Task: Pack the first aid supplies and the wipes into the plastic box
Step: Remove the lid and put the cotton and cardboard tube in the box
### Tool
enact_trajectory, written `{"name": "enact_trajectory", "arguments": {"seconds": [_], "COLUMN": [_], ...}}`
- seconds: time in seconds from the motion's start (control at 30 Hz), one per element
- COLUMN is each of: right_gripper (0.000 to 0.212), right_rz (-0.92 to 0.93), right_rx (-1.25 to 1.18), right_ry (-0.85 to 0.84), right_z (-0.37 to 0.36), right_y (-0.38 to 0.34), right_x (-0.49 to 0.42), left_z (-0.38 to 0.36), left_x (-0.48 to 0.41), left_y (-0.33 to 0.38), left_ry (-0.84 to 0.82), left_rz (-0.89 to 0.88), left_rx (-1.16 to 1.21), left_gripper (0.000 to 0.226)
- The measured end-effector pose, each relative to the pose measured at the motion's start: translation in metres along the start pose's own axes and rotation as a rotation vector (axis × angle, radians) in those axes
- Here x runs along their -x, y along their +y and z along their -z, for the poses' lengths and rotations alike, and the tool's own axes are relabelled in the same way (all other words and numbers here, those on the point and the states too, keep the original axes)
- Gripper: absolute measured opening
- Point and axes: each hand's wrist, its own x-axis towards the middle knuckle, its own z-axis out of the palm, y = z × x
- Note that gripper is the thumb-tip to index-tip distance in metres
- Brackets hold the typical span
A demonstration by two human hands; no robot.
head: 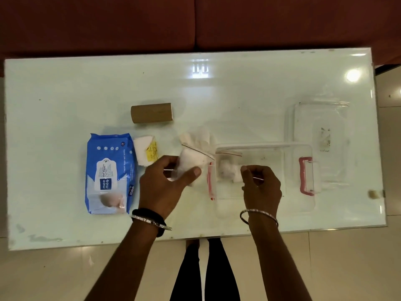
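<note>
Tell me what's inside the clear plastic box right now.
The plastic box holds a zip bag of white material. The right hand covers part of the interior.

The left hand (167,181) covers the lower part of the zip bag (193,158), so its grip on the bag is only partly seen. The right hand (260,185) hides the near wall of the plastic box (293,153). The bagged white contents (230,172) inside blur together. Print on the wipes pack (109,172) is mostly too small to read.
</note>
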Motion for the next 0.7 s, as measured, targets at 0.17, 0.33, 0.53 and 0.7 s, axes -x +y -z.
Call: {"name": "enact_trajectory", "arguments": {"seconds": [0.17,0.33,0.53,0.7], "right_gripper": [0.033,0.027,0.055,0.052], "right_rz": [-0.061,-0.062,-0.127,-0.212], "right_rx": [-0.355,-0.326,-0.138,0.002], "right_ry": [-0.459,-0.471,-0.118,-0.048], "right_z": [0.017,0.027,0.042,0.028], "right_y": [-0.017,-0.008,0.012,0.026], "right_x": [0.041,0.038,-0.019,-0.053], "left_z": [-0.028,-0.046,-0.054,-0.066], "left_x": [0.028,0.045,0.041,0.039], "left_y": [0.002,-0.003,-0.008,-0.014], "left_ry": [-0.094,-0.233,-0.054,-0.054], "left_rz": [0.109,0.068,-0.172,-0.248], "left_rx": [0.226,0.204,-0.140,-0.133], "left_gripper": [0.053,0.045,0.040,0.050]}}
